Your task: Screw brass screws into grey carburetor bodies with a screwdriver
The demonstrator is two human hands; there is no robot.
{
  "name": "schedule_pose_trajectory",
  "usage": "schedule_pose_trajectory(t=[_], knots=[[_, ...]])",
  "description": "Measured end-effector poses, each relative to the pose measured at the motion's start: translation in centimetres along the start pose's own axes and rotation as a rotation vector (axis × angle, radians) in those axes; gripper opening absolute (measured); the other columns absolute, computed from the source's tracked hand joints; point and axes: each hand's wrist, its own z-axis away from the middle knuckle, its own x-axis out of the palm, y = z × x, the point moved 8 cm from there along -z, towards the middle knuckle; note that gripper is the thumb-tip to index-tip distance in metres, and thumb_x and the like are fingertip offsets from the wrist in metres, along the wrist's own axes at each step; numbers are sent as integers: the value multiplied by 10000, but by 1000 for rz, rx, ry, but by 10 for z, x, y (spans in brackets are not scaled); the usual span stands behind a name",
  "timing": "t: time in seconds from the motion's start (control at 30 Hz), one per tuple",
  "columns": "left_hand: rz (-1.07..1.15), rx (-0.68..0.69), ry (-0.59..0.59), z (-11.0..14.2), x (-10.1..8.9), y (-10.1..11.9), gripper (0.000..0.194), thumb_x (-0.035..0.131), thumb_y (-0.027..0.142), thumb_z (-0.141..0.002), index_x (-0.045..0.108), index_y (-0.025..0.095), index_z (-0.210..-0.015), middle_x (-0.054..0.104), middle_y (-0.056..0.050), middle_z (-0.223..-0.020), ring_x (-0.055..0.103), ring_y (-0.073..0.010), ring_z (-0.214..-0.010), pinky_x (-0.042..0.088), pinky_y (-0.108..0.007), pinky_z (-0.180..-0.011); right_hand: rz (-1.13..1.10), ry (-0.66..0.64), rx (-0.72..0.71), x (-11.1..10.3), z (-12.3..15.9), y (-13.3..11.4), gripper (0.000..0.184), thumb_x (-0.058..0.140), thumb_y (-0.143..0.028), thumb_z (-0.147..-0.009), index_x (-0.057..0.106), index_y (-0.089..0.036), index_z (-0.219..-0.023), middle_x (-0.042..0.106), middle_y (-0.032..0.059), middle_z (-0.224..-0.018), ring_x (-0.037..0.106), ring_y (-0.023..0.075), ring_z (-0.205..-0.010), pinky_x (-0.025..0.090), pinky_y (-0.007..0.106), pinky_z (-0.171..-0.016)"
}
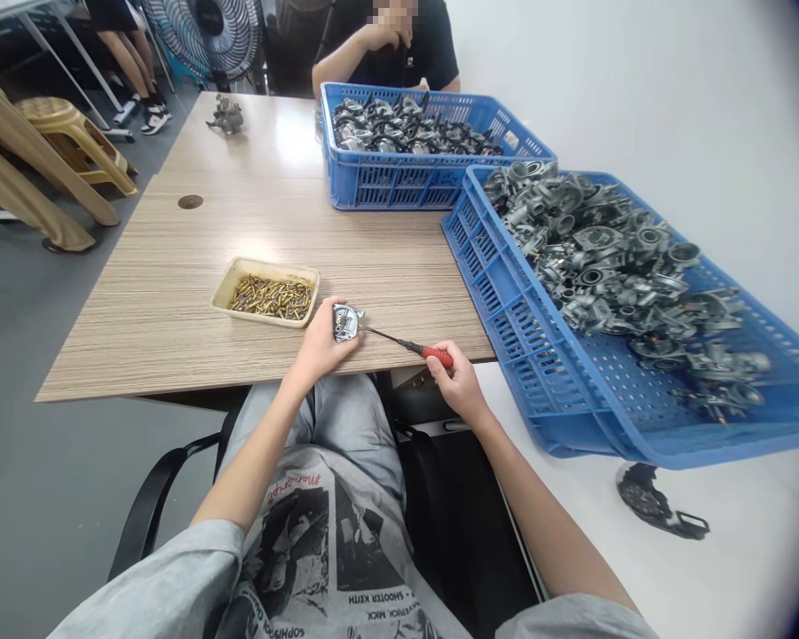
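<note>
My left hand (323, 342) grips a small grey metal part (346, 321) against the near edge of the wooden table (173, 293). My right hand (458, 380) is closed round the red handle of a screwdriver (409, 344), whose thin shaft points left with its tip at the part. A shallow cream tray (266, 297) of several brass screws lies just left of my left hand.
Two blue crates of grey metal parts stand at the right, one close to my right hand (539, 373), one farther back (413, 173). Another person sits behind the far crate. A lone part (226, 115) lies far left on the table. A black object (659, 506) lies on the white surface.
</note>
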Motion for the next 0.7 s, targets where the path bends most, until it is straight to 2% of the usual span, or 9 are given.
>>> schedule_pose_trajectory(t=[0.7], knots=[[-6,7,11,0,1,-1,578,782,320,-824,481,232,-1310,661,-86,-1197,663,-257,-1126,527,-415,-1039,-12,1,6,0,0,1,340,580,-598,-989,544,-259,-995,498,-28,-683,465,168,-539,382,304,-508]])
